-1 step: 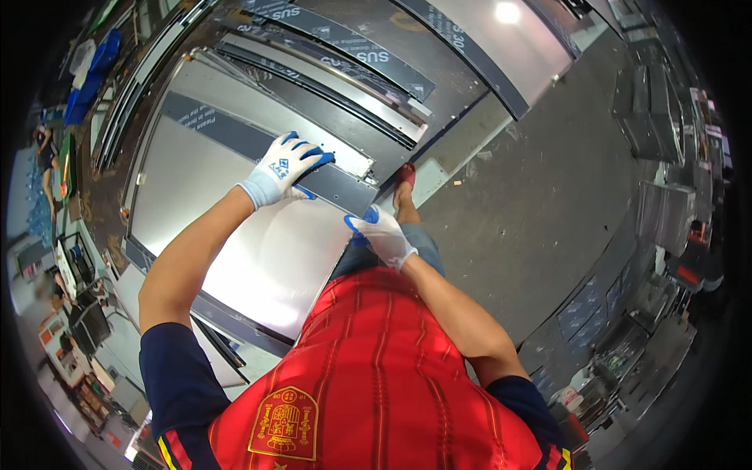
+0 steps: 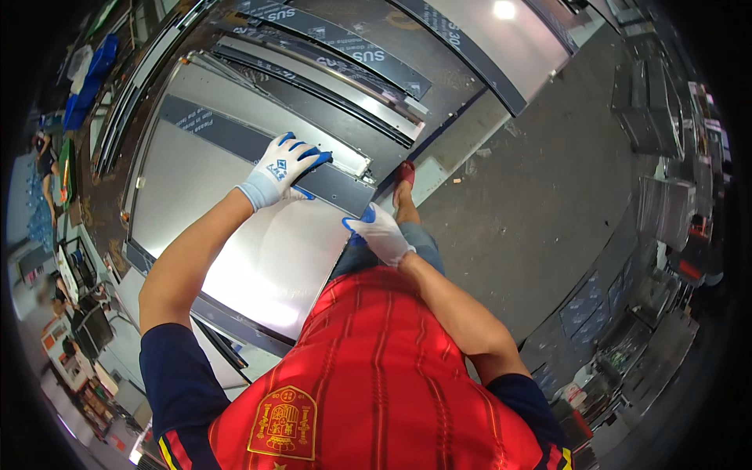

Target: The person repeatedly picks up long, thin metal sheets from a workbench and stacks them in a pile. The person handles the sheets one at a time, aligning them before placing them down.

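Observation:
A long flat metal strip (image 2: 221,137) with dark grey protective film lies slantwise over a large silver metal sheet (image 2: 258,258). My left hand (image 2: 283,171), in a white glove with blue fingertips, is closed over the strip: fingers across its far edge, thumb by the near edge. My right hand (image 2: 382,235), gloved alike, is at the strip's right end, its fingers bent against the corner; the fingertips are partly hidden. Just beyond the strip lies a narrow pale metal profile (image 2: 345,155).
More film-covered strips (image 2: 356,48) and dark metal profiles (image 2: 313,90) lie farther back on the workbench. Grey floor (image 2: 533,196) extends to the right, with stacked metal parts (image 2: 666,211) along its far side. A person (image 2: 45,168) is at the far left.
Both hands keep their places on the strip. Only a very slight shift of the whole view shows.

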Demonstrator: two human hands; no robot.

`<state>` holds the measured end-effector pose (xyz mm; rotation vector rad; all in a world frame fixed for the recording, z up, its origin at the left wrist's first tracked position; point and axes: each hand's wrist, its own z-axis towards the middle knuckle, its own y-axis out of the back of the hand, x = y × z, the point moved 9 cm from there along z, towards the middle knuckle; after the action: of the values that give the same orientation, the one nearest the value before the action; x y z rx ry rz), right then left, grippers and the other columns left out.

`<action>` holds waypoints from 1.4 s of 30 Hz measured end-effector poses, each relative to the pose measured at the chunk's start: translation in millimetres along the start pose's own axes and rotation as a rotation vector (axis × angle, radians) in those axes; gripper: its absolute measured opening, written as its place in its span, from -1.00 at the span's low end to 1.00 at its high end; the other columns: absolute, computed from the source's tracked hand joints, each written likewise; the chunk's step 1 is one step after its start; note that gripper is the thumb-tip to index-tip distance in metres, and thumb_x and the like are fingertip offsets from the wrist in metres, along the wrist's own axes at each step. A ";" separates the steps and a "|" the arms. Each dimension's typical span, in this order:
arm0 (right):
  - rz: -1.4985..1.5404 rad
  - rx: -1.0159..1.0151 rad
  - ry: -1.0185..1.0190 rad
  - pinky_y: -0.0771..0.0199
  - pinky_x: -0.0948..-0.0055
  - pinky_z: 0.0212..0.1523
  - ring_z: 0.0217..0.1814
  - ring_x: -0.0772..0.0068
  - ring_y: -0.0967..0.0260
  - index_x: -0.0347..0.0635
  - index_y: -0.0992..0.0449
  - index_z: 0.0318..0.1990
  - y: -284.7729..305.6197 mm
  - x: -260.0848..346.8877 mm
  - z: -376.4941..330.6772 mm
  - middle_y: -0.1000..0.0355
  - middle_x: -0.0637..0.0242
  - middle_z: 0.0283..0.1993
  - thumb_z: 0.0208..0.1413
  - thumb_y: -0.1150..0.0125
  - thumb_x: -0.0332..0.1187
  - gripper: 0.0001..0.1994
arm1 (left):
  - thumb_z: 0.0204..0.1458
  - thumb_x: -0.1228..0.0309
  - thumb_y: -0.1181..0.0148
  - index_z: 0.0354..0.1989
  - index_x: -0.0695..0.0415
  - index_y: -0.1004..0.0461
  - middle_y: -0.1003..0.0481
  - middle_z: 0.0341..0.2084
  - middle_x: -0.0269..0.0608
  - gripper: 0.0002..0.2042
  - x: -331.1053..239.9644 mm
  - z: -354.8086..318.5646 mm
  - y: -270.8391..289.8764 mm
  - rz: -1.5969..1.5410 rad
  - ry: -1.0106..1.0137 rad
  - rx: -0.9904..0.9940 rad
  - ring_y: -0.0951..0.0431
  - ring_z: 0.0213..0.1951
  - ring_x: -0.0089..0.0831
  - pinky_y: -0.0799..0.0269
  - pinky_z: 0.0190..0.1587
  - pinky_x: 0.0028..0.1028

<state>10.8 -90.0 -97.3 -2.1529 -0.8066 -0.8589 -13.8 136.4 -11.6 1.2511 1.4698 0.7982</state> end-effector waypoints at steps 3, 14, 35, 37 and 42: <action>-0.157 -0.066 -0.056 -0.68 0.31 -0.07 -0.16 0.31 -0.66 -0.25 -0.60 0.19 5.0 -16.2 4.9 -0.69 0.20 -0.02 0.30 -0.48 -0.30 -0.61 | -0.20 -0.24 -0.64 0.56 -0.12 -0.38 -0.49 0.37 -0.09 0.07 -7.6 10.5 -2.7 0.082 0.071 0.034 -0.41 0.45 0.06 -0.02 0.61 0.28; -0.509 -0.158 0.087 -0.60 0.22 0.14 0.10 0.07 -0.68 -0.26 -0.61 0.19 10.5 -16.3 19.2 -0.71 0.04 0.06 0.38 -0.30 -0.37 -0.70 | -0.25 -0.06 -0.65 0.41 -0.03 -0.51 -0.56 0.23 -0.08 -0.07 -59.7 34.8 -22.5 -0.046 -0.130 -0.043 -0.54 0.32 -0.05 -0.33 0.47 -0.03; 0.024 -0.059 -0.120 -0.78 0.36 -0.21 -0.22 0.48 -0.60 -0.28 -0.59 0.02 44.7 6.4 16.3 -0.63 0.32 -0.14 0.53 -0.29 -0.30 -0.80 | 0.40 0.15 -0.11 0.55 0.23 -0.31 -0.32 0.52 0.19 -0.38 19.9 -142.9 -68.0 -0.206 0.889 -0.933 -0.22 0.55 0.20 0.17 0.66 0.24; 0.057 0.012 -0.186 -0.75 0.39 -0.15 -0.20 0.50 -0.61 -0.29 -0.61 0.03 49.5 3.2 2.3 -0.64 0.33 -0.14 0.54 -0.29 -0.29 -0.79 | 0.39 0.21 -0.21 0.61 0.25 -0.24 -0.29 0.54 0.24 -0.32 18.5 -264.1 -122.5 -0.196 1.354 -0.958 -0.22 0.56 0.21 -0.07 0.61 0.13; -0.252 0.049 -0.076 -0.63 0.49 -0.13 -0.20 0.60 -0.56 -0.27 -0.66 0.03 55.3 34.5 23.0 -0.64 0.38 -0.13 0.55 -0.29 -0.22 -0.75 | 0.27 -0.10 -0.44 0.54 0.40 -0.32 -0.47 0.42 0.26 -0.10 -112.6 -544.3 -219.9 0.066 2.338 -0.604 -0.56 0.33 0.15 -0.44 0.42 -0.01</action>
<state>79.4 -94.7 -103.6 -2.0792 -1.1441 -0.8758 -603.1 38.6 -33.5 -0.8239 2.2024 2.8129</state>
